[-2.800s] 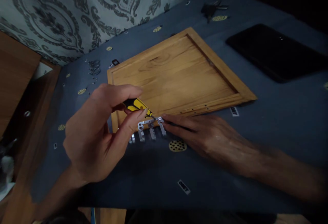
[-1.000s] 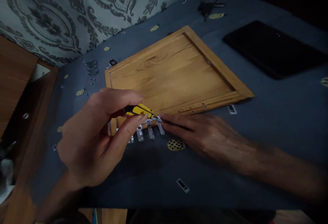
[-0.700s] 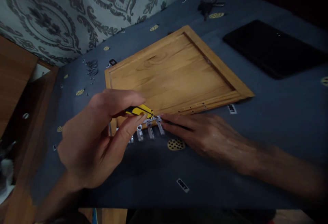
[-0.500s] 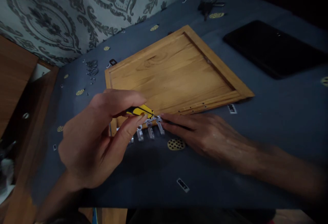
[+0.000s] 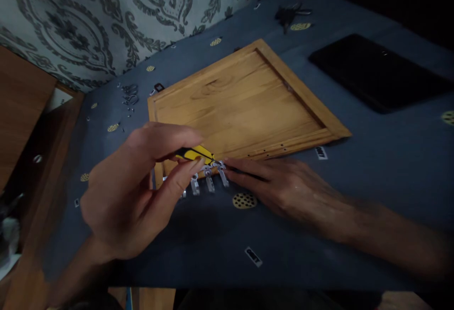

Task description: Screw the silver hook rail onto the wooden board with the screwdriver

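My left hand (image 5: 138,182) is closed around a small screwdriver (image 5: 199,153) with a yellow and black handle. Its tip meets the upper end of the rightmost metal hook (image 5: 222,175), at the near edge of a framed wooden board (image 5: 234,102). My right hand (image 5: 291,185) reaches in from the right, fingertips closed against that hook's upper end; its thumb is hidden. Several similar shiny hooks (image 5: 210,185) line the same edge to the left, partly behind my left hand. Small dark holes (image 5: 264,150) show farther right along this edge.
Loose hooks (image 5: 130,95) and tiny screws (image 5: 129,111) lie left of the board. A black tablet-like slab (image 5: 379,71) is at the right, and a bunch of keys (image 5: 289,14) behind. The patterned blue cloth (image 5: 198,244) meets a wallpapered wall (image 5: 142,12).
The view has shifted very slightly. Both hands keep their places at the rightmost hook, and the screwdriver tip stays on it.
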`<move>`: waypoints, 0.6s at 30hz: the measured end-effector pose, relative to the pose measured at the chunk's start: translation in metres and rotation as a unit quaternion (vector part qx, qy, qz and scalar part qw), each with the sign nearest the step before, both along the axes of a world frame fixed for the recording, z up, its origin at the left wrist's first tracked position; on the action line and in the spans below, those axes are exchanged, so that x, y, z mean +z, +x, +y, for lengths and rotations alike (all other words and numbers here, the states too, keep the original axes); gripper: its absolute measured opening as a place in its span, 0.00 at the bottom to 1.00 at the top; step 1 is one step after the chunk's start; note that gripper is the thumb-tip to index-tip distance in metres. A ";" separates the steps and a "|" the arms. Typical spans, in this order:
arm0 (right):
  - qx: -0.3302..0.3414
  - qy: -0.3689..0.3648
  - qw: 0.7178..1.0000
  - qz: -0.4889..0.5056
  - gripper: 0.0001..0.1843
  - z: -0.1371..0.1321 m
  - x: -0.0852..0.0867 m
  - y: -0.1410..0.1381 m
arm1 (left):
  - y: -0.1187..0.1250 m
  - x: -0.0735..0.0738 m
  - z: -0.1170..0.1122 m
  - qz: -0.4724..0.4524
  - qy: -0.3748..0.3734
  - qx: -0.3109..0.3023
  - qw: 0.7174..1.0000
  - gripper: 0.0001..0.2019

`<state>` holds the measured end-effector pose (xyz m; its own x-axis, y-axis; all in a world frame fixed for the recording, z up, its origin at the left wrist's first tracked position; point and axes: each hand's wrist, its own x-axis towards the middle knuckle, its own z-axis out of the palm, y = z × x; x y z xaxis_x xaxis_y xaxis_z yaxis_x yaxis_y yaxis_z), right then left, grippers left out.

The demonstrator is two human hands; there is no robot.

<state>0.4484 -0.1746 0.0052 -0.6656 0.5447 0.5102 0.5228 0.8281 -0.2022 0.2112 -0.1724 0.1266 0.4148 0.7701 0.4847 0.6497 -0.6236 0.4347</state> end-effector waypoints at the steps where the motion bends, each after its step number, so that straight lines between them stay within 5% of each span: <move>1: 0.002 -0.003 1.000 0.000 0.24 0.000 -0.001 0.001 | 0.000 0.000 0.000 -0.028 -0.013 0.010 0.999 0.12; 6: 0.016 -0.019 1.000 -0.002 0.25 0.001 -0.003 0.002 | -0.001 -0.007 0.001 -0.157 -0.012 0.036 0.987 0.18; 12: 0.010 -0.007 1.000 -0.003 0.26 -0.001 0.002 -0.001 | 0.003 -0.014 0.008 -0.149 0.024 0.015 0.988 0.17; 18: 0.011 -0.024 1.000 -0.010 0.26 -0.002 0.006 -0.001 | -0.006 -0.023 0.032 -0.118 -0.025 0.053 0.991 0.09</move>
<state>0.4474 -0.1763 0.0117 -0.6871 0.5537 0.4705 0.5089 0.8289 -0.2323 0.2056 -0.1408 0.1040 0.2105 0.8290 0.5181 0.5865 -0.5311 0.6115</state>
